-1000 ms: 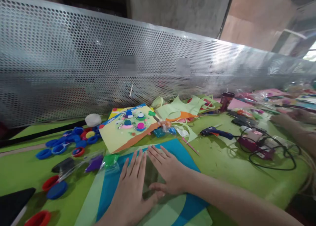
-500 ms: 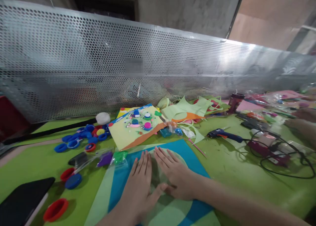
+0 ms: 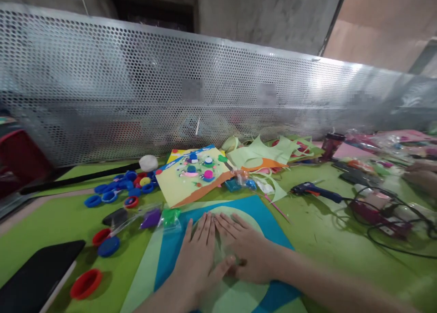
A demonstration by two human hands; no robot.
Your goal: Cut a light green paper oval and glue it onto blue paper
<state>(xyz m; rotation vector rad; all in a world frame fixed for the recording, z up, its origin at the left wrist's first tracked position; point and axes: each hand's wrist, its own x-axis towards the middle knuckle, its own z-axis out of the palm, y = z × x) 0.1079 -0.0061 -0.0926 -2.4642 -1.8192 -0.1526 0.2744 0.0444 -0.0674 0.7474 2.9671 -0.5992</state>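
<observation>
Both palms lie flat on a pale green paper shape (image 3: pixel 251 285) set on a blue sheet (image 3: pixel 273 222). My left hand (image 3: pixel 198 253) has its fingers stretched out and holds nothing. Beside it, my right hand (image 3: pixel 239 242) also presses down, fingers extended, its fingertips close to the left ones. The thumbs meet or overlap near the middle. Under the blue sheet, a light green sheet (image 3: pixel 141 276) shows at the left. Just beyond my hands lies a decorated yellow picture card (image 3: pixel 174 183) with colourful caps and an orange strip.
Blue and red bottle caps (image 3: pixel 109 197), a black phone (image 3: pixel 41 272) and small bags of clay (image 3: pixel 150 218) lie left. Paper scraps (image 3: pixel 262 151) are behind. A glue gun (image 3: pixel 316 191) with a looped cable is right, near another person's hand (image 3: pixel 421 176). A perforated metal panel (image 3: pixel 221 85) borders the table.
The view has shifted slightly, so things sit a little further right. My right hand's fingers have come closer to my left fingers; both hands stay flat on the paper.
</observation>
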